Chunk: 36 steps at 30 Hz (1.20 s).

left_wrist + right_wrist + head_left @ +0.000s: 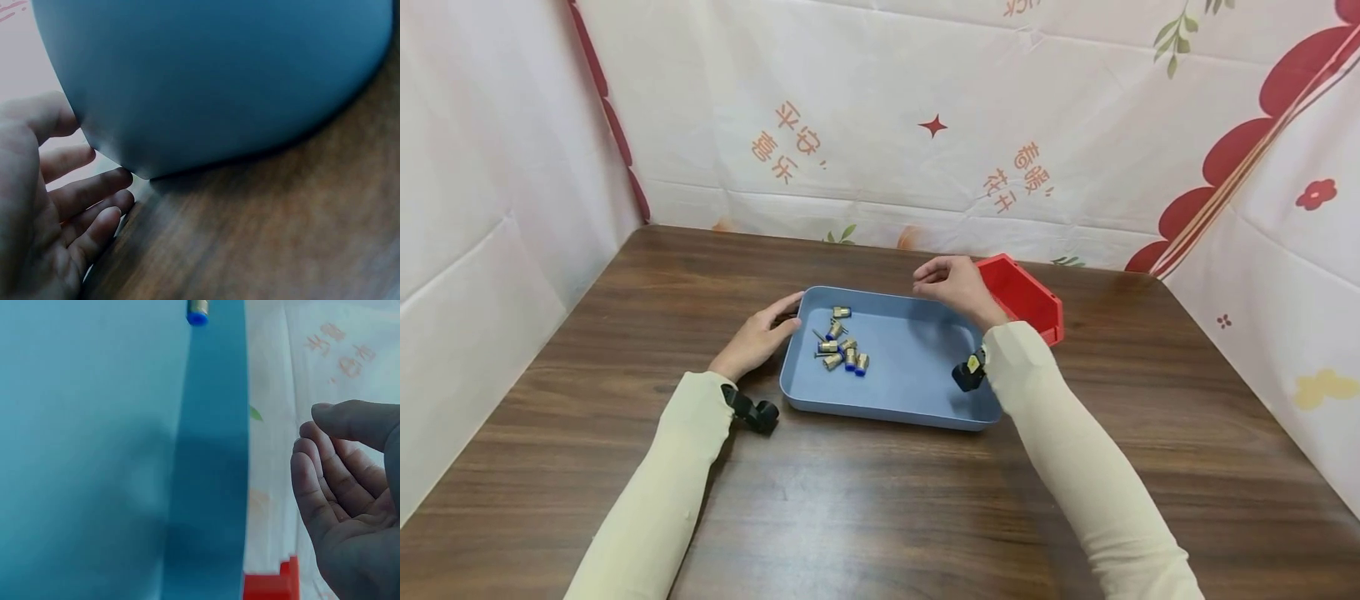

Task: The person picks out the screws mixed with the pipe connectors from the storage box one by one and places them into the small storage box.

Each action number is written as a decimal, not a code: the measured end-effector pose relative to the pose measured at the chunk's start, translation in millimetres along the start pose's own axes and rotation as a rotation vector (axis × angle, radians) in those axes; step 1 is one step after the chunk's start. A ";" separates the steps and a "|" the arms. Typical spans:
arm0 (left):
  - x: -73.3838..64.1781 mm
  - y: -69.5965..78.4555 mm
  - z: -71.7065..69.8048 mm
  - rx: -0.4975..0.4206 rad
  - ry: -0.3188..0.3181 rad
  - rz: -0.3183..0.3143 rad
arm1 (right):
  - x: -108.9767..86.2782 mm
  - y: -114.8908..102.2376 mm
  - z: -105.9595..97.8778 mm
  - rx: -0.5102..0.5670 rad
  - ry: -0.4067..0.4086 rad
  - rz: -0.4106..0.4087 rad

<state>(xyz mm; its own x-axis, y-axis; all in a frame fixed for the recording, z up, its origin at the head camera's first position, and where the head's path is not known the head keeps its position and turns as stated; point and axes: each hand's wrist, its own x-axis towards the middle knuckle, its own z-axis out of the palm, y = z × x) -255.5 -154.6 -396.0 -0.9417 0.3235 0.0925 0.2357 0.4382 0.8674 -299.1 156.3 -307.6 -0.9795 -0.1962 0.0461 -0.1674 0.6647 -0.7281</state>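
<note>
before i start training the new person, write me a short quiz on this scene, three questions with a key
1. Fill in: in the head view, the red bin stands by the far ____ corner of the blue tray.

2. Which side of the tray does the left hand touch?
a) right
b) near
c) left

3. True or false: the brass-coloured fittings are piled up under the right hand.

Key:
1. right
2. c
3. False; they lie in the tray's left half, away from that hand.
</note>
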 end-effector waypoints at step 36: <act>0.2 2.6 -2.1 0.023 0.016 0.002 | 12.2 -30.3 100.3 -0.078 -0.194 -0.068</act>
<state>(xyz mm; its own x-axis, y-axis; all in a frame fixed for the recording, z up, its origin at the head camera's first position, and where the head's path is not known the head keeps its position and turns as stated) -255.6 -155.1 -392.7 -0.9449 0.3111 0.1022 0.2430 0.4568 0.8558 -294.8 61.5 -353.6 -0.9270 -0.3723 -0.0449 -0.2476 0.6976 -0.6724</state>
